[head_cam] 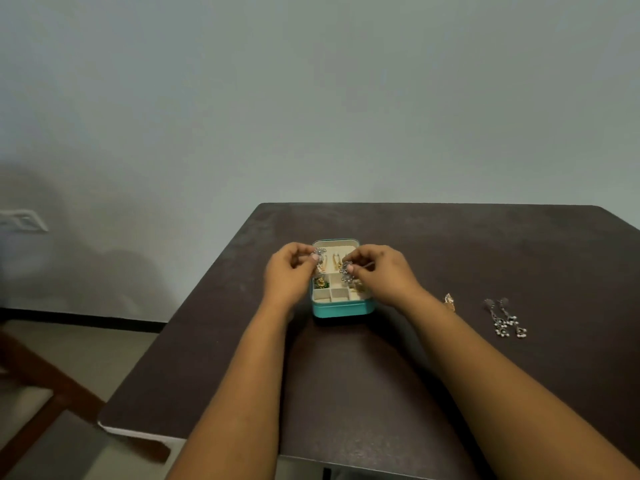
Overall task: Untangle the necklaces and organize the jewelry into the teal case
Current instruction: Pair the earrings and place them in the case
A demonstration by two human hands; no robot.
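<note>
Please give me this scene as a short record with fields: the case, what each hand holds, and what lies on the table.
case: teal case, open, on the table
left hand: pinches a silver earring above the case
right hand: pinches a second silver earring above the case
inside case: gold pieces, green-gold piece
on table, right: silver pair, small gold piece

Dim, soft light; faint shadows on the wall; wide-angle stretching at edges.
</note>
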